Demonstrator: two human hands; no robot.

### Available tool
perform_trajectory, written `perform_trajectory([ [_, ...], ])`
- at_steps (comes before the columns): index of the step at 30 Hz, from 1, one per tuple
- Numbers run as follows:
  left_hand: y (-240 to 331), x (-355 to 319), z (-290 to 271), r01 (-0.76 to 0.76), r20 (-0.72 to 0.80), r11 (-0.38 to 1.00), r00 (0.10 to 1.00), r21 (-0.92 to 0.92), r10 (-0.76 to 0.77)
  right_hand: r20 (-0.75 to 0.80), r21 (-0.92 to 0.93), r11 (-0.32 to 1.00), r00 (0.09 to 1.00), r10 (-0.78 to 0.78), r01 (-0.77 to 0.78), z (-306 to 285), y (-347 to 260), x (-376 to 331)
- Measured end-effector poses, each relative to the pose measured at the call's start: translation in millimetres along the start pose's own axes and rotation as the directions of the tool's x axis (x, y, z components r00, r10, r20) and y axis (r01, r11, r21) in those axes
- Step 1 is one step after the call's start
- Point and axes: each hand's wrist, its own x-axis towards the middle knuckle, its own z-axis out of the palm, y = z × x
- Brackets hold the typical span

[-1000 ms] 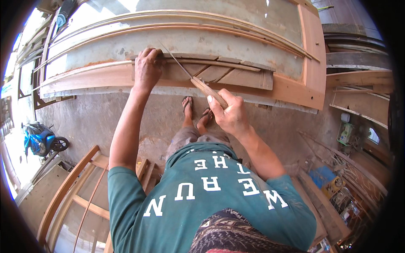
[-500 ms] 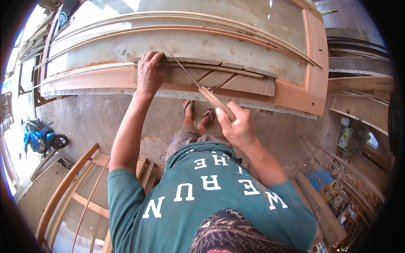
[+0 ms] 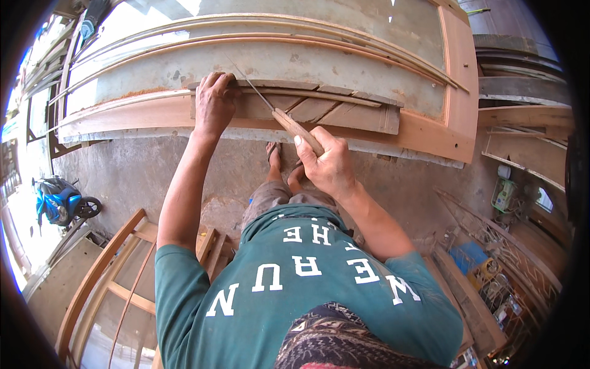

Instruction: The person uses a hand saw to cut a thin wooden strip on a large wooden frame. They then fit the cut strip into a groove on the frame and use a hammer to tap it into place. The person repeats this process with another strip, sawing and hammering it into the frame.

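Head view, wooden-handled file (image 3: 289, 123) gripped by right hand (image 3: 329, 163), left hand (image 3: 214, 101) beside blade

The person wore a teal short-sleeved T-shirt (image 3: 307, 289) with large white block lettering across the chest. Grey-brown trousers (image 3: 270, 200) covered the legs. Both forearms were bare. A dark patterned cloth (image 3: 344, 344) appeared at 6 o'clock, below the shirt.
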Motion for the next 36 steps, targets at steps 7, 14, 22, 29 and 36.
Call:
perform_trajectory([
  [7, -6.3, -6.1, 2.6, 0.010, -0.005, 1.000, 1.000, 0.001, -0.010, 0.001, 0.015, 0.999, 0.999, 0.036, -0.036, -28.7, -8.7, -40.3],
  [14, -3.8, -3.5, 0.7, 0.012, 0.019, 1.000, 1.000, -0.022, -0.011, -0.030, -0.033, 0.999, 0.999, -0.025, 0.024, -7.8, 10.2, -22.2],
  [22, -2.1, 2.5, -0.8, 0.005, 0.032, 0.999, 0.999, -0.036, -0.004, -0.019, -0.067, 0.998, 1.000, -0.021, 0.020, -4.5, 7.1, -9.3],
  [29, -11.7, -7.0, 1.8, 0.020, 0.029, 1.000, 0.999, -0.017, -0.020, -0.015, 0.022, 0.998, 0.998, 0.066, -0.066, -38.3, -12.5, -51.5],
  [36, -4.7, -3.9, 0.1, 0.013, 0.048, 1.000, 0.999, -0.011, -0.013, -0.054, -0.023, 0.999, 0.997, -0.048, 0.047, -10.9, 17.4, -30.9],
])
